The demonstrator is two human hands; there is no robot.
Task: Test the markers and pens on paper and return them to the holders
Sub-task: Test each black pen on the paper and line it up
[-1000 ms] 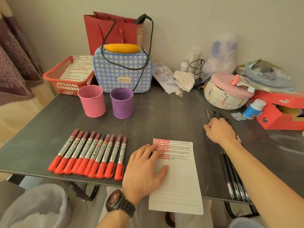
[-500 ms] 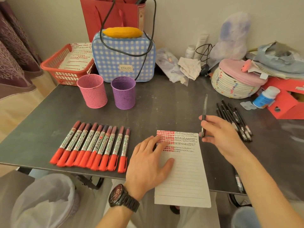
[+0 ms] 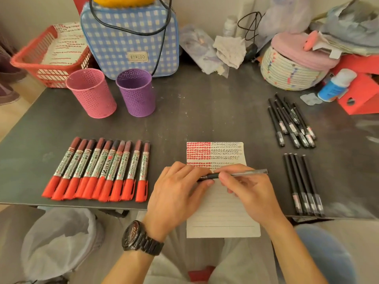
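Pen (image 3: 246,173) level over paper (image 3: 221,222), left hand (image 3: 178,193) pinching one end, right hand (image 3: 248,191) pinching its barrel.

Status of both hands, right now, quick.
Left hand: closed, pinching the dark end of the pen.
Right hand: closed, holding the same pen by its barrel.

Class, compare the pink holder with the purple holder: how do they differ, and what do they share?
The pink holder stands left, by the red basket; the purple holder stands right, before the checked bag. The pink holder looks slightly wider than the purple holder. Both are perforated, upright, with no pens showing inside.
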